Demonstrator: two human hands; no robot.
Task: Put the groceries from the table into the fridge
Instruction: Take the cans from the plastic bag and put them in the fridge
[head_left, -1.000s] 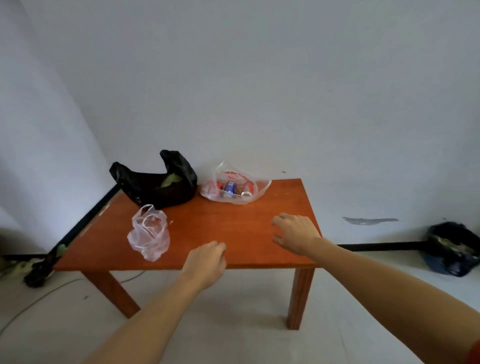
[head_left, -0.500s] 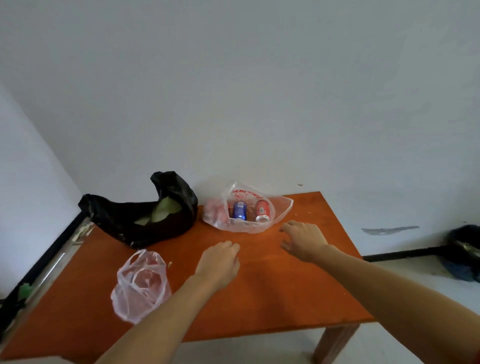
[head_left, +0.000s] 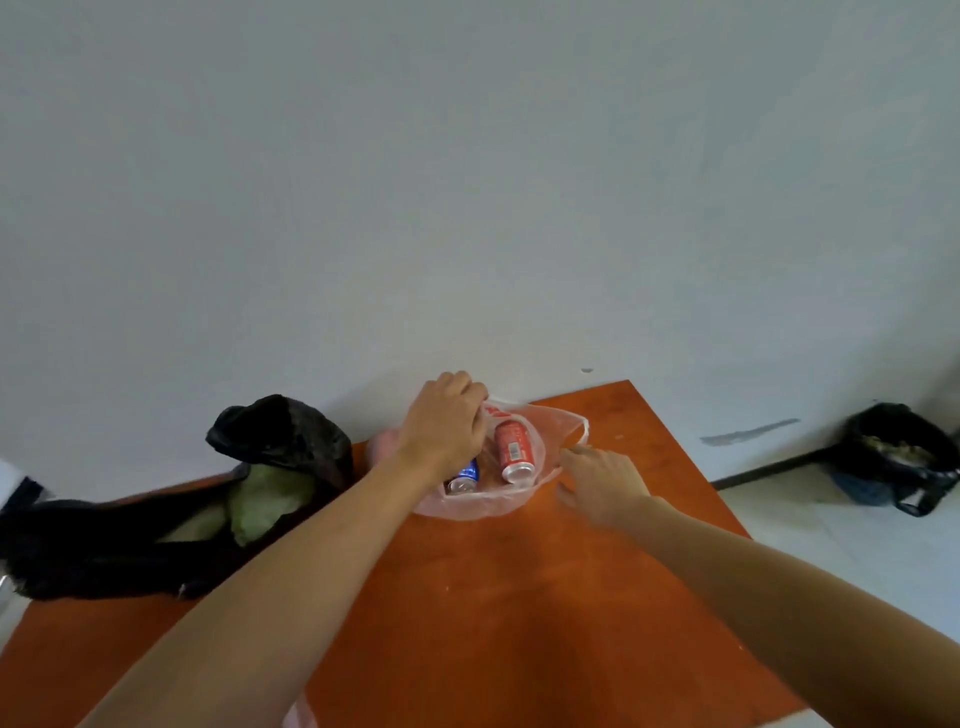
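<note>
A clear plastic bag (head_left: 550, 431) lies at the far edge of the orange table (head_left: 519, 597), by the wall. Inside it are a red can (head_left: 511, 449) and a blue can (head_left: 465, 478), both on their sides. My left hand (head_left: 444, 426) is over the bag's left part, its fingers curled at the top rim of the bag and covering part of the blue can. My right hand (head_left: 597, 478) lies low at the bag's right side, fingers stretched toward the bag's handle loop (head_left: 582, 428). A black bag (head_left: 280, 436) with a green cabbage (head_left: 265, 499) sits to the left.
A small pink plastic bag (head_left: 298, 717) peeks in at the bottom edge under my left forearm. On the floor at the far right stands a dark bin bag (head_left: 893, 457). A white wall rises right behind the table. No fridge is in view.
I have come closer to the table. Both hands moved forward from the table's middle to the clear bag; the left now curls on its rim, the right reaches its handle.
</note>
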